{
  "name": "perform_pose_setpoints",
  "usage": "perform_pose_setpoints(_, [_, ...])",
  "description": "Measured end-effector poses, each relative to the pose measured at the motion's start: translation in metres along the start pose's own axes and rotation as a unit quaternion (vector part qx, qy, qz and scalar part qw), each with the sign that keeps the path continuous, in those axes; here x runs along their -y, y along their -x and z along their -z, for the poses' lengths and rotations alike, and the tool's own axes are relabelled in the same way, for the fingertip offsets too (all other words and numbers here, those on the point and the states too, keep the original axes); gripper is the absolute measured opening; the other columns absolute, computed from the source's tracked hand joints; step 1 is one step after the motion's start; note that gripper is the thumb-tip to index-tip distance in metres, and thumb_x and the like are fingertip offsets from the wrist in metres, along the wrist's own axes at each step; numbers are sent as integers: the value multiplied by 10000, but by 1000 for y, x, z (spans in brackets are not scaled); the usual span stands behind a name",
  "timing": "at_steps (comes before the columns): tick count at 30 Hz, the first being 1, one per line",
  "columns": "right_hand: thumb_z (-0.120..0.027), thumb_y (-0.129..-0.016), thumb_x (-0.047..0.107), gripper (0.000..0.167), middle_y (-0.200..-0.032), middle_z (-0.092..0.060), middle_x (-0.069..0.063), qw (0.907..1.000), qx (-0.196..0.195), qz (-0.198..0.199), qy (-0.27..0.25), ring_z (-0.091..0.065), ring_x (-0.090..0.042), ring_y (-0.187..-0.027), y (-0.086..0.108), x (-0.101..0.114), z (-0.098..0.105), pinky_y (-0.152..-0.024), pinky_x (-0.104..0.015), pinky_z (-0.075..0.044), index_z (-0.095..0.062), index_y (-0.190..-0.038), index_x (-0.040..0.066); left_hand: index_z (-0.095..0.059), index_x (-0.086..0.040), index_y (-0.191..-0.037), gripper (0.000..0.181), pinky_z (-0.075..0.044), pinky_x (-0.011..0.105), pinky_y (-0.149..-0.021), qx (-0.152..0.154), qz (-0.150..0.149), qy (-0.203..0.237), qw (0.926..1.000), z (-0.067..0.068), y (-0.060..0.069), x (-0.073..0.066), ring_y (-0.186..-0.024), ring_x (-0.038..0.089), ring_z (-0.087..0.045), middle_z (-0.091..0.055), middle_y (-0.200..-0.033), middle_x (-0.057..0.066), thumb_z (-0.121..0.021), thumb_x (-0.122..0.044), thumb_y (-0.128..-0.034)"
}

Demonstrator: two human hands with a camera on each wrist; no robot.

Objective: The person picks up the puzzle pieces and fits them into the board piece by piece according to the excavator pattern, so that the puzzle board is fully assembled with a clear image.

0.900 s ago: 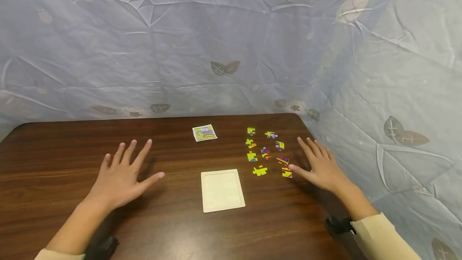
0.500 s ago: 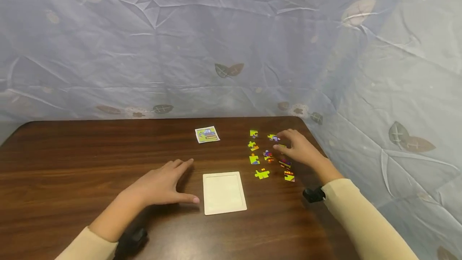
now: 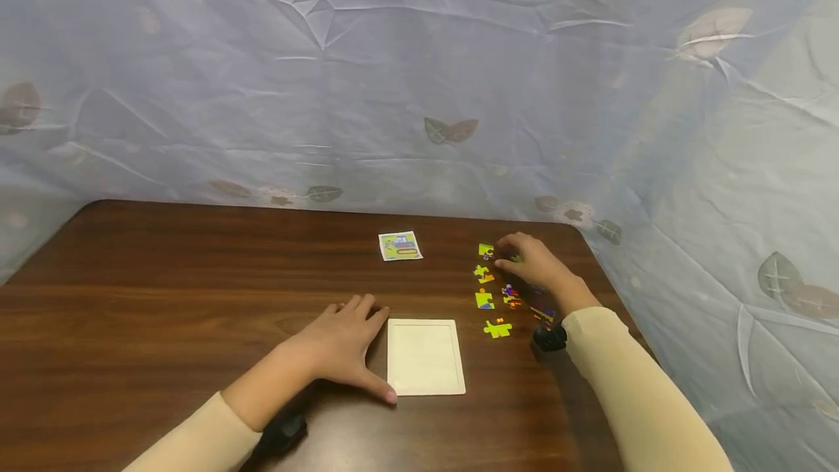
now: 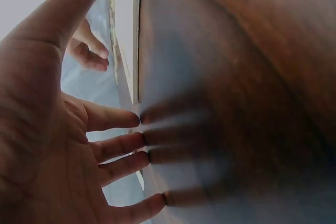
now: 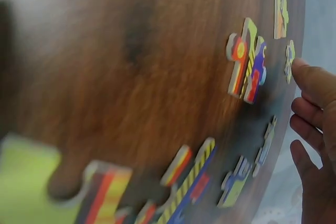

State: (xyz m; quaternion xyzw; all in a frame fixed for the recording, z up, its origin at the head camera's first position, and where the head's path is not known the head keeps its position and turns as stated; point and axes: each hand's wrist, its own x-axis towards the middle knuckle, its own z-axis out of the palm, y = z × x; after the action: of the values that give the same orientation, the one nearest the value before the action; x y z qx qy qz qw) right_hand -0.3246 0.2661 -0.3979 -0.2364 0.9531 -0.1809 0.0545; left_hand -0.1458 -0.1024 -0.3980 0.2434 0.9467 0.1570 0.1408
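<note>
- Jigsaw pieces [image 3: 497,330] lie on the desk [image 3: 197,268], right of the puzzle tray [image 3: 426,359].
- My right hand [image 3: 537,264] has moved leftward over them, fingers loose, nothing visibly grasped; pieces seem reachable.
- My left hand [image 3: 344,347] has reached the tray's left edge, unclenched; steadying seems possible.

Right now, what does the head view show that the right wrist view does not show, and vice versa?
Only the head view shows the left hand, the cream square tray and the white-bordered paper card with a printed vehicle.

Only the right wrist view shows the blurred yellow-green puzzle piece with red and orange stripes, closest to that camera; in the head view it seems hidden.

Both show the right hand, several colourful flat jigsaw pieces and the dark brown wooden table.
</note>
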Motion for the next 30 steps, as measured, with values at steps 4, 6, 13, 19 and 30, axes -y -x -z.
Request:
perform_pose_setpoints(4, [-687,-1022,199,465,-1353,-620,-281,10000,4,14,87,-583,-475,-1283,-5,-2,-2,-1109,-617,-475,-586,-1382,-78,-339,-27,-1625,1362,-293,754,-1203,-27,-74,-80,9999,-4,-2,-4,-1568,482,-296,-293,-1684,274,-760,-879,-649])
perform_pose_setpoints(6, [-688,-1021,197,467,-1347,-623,-288,9999,-2,44,99,-588,-477,-1276,-8,-3,-2,-1111,-613,-476,-589,-1379,-87,-341,-32,-1625,1365,-303,753,-1198,-73,-88,-131,9998,-5,-2,-5,-1559,472,-314,-309,-1673,268,-762,-882,-642])
perform_pose_setpoints(13, [-686,-1020,187,424,-1298,-632,-273,9998,-164,-12,58,-612,-454,-1228,-9,-1,-8,-1102,-593,-488,-626,-1341,-84,-367,-46,-1614,1351,-341,738,-1183,-204,-136,-353,9991,-8,-3,-10,-1524,447,-372,-377,-1628,246,-773,-877,-630])
perform_pose_setpoints(19, [-690,-1018,183,357,-1237,-647,-247,9996,-235,-103,95,-631,-428,-1171,-9,-1,-11,-1068,-576,-508,-666,-1272,-66,-413,-55,-1588,1310,-387,720,-1158,-345,-240,-541,9976,-10,-5,-13,-1467,413,-433,-437,-1565,218,-774,-874,-632])
perform_pose_setpoints(30, [-677,-1020,152,287,-1183,-651,-239,9997,-75,-82,196,-639,-427,-1136,-11,2,-9,-1041,-567,-528,-672,-1192,-78,-433,-50,-1574,1267,-406,729,-1136,-403,-330,-604,9968,-10,-3,-13,-1468,439,-435,-433,-1578,240,-773,-856,-659])
